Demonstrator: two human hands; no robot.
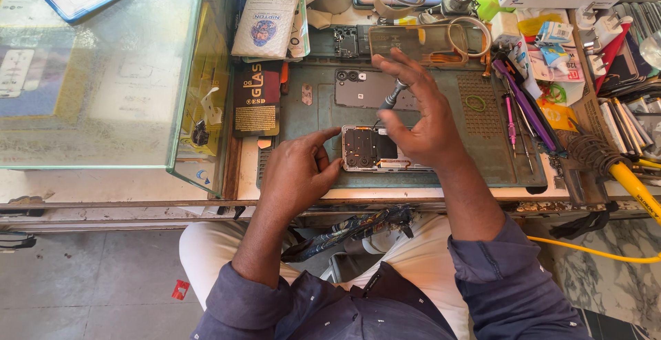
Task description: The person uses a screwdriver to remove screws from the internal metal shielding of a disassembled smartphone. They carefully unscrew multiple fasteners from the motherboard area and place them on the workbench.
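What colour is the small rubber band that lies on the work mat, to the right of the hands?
Green. The rubber band shows best in the head view.

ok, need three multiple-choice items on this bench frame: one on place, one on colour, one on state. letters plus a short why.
1. Where does the grey back cover lie?
A. On the mat beyond the opened phone
B. On the glass counter
C. On the floor

2. What colour is the loose ring on the mat?
A. Red
B. Green
C. White

3. What state is the phone in under the hands?
A. Sealed, screen lit
B. Back off, insides showing
C. Wrapped in a pouch

Answers: 1 A, it sits on the mat past the phone. 2 B, the ring is green. 3 B, the left hand steadies it while the right hand sets a screwdriver to the bare insides.
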